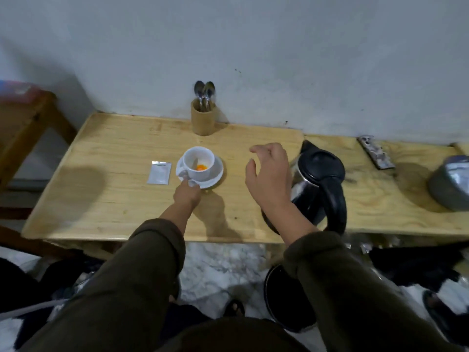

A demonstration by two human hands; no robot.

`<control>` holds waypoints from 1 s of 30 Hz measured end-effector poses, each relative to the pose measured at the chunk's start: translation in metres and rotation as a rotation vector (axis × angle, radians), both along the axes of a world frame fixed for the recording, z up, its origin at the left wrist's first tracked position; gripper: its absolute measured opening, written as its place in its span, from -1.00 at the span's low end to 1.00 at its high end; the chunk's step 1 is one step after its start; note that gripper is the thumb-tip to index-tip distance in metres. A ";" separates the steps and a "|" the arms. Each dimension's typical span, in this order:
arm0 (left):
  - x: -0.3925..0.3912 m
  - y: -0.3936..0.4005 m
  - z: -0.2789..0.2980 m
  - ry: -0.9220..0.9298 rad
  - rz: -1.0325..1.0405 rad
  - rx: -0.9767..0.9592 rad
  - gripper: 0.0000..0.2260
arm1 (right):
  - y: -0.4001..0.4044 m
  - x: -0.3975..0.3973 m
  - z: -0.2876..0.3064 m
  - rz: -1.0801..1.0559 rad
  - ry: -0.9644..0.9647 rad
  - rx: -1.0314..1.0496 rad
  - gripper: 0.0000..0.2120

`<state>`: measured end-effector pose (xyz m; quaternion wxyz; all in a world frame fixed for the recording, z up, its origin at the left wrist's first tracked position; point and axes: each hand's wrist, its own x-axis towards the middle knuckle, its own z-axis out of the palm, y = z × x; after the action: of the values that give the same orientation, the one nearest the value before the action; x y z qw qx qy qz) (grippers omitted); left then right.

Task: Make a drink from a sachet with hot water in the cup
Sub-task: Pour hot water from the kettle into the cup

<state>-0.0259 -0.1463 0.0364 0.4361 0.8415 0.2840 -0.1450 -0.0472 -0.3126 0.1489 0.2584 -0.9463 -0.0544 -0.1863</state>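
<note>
A white cup (200,158) stands on a white saucer (215,175) on the wooden table (114,199). Orange powder (201,167) lies at the cup's bottom, and a spoon (195,163) leans inside. My left hand (187,194) pinches the spoon's handle at the saucer's near left rim. A silver sachet (160,172) lies flat just left of the saucer. My right hand (270,177) hovers with fingers spread, between the cup and the black and steel kettle (318,184), holding nothing.
A wooden holder (202,119) with spoons stands at the wall behind the cup. A grey metal pot (450,185) sits at the far right, a flat dark packet (375,152) behind it. A black round bin (286,298) stands on the floor below the kettle.
</note>
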 end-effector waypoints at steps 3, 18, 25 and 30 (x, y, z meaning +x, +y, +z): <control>0.003 -0.007 -0.005 0.044 0.027 0.008 -0.58 | -0.043 -0.023 0.002 -0.117 -0.019 -0.075 -0.79; 0.010 -0.028 -0.010 0.037 0.344 -0.280 -0.62 | -0.105 -0.076 -0.005 -0.377 0.124 0.401 -0.46; 0.014 -0.025 -0.017 0.045 0.423 -0.374 -0.62 | -0.109 -0.078 -0.010 -0.589 0.297 0.685 -0.88; 0.014 -0.019 -0.018 0.038 0.425 -0.443 -0.60 | -0.106 -0.066 0.011 -0.530 0.224 0.594 -0.90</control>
<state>-0.0114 -0.1651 0.0181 0.6243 0.6449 0.4230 -0.1245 -0.1134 -0.4189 0.1594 0.4677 -0.8263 0.2758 -0.1498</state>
